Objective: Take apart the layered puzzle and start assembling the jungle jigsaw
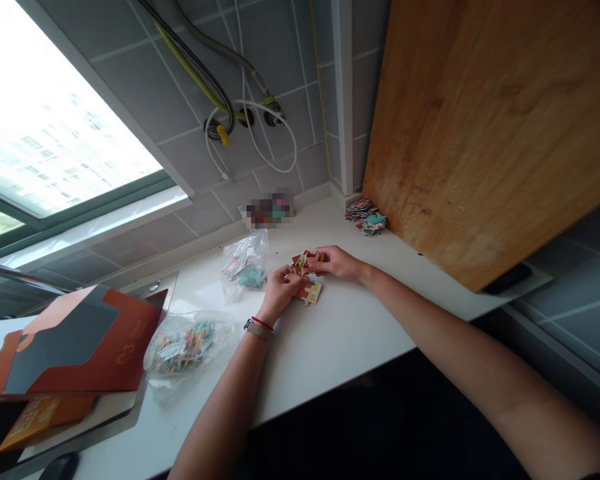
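White countertop (330,353) under a grey tiled wall (195,157). Lower centre of frame, a small cluster of jigsaw pcs (304,262), orange-brown w/ a pale-green bit, sat btw both hands. R hand (336,262) came in from the right, fingers pinching the cluster's right side; L hand (280,292) came up from below, fingertips grasping its left side. Both were closed on it, neither released. A tan jigsaw pc (310,292) lay on the counter right beside L hand.

L wrist had a red string bracelet (263,324) and a watch (257,329). Left of the hands were two clear plastic bags of pcs: one (244,270) near the wall, one (180,347) nearer the counter's front edge. Further up, a loose stack of pcs (365,217) sat by the wall, against a big wooden board (480,133) at upper right. Lower left, a red-and-grey folder (65,347) lay over the counter's edge; upper left, a bright window (55,100). A pixelated object (267,210) stood by the wall — too blurred to tell. Hoses (220,100) ran down the tiles.
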Available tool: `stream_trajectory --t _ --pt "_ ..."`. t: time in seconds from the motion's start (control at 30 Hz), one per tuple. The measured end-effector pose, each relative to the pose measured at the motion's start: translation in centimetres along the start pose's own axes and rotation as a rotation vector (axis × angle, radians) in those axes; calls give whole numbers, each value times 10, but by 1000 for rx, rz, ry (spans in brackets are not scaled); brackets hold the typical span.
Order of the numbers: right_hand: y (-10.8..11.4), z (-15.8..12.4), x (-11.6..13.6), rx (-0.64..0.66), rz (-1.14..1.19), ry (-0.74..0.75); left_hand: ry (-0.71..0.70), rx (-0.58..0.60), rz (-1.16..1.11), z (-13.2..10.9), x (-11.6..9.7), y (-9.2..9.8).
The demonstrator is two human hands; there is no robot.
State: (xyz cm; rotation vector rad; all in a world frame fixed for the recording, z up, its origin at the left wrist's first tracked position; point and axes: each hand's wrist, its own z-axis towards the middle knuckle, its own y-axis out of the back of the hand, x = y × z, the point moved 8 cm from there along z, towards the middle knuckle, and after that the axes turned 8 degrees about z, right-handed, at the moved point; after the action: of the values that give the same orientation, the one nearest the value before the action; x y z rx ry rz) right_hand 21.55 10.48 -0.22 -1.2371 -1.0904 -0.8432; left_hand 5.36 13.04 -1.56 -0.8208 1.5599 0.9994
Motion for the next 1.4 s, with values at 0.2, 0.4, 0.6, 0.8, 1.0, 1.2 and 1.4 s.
stream_trajectory --t 0.2,0.4,0.6,0.8,1.0,1.2,1.4 --pt "6 -4 5 -63 92 -44 -40 -256 -65 -2 -11 21" --pt "-8 -8 5 38 8 -66 -148 -406 -143 -10 -26 32" --pt "-10 -8 0 15 66 -81 -211 -433 -174 -16 -31 31" --pt "-11 -8 -2 45 67 -99 -210 -355 -243 -15 -31 24" --pt "-1 -6 6 -52 73 -60 -207 -317 -298 -12 -25 22" --pt "1 -7 12 -42 138 -30 -198 -416 -240 -10 -19 34" --pt "-5 -8 6 5 117 -50 -162 -239 -298 -13 -24 13"
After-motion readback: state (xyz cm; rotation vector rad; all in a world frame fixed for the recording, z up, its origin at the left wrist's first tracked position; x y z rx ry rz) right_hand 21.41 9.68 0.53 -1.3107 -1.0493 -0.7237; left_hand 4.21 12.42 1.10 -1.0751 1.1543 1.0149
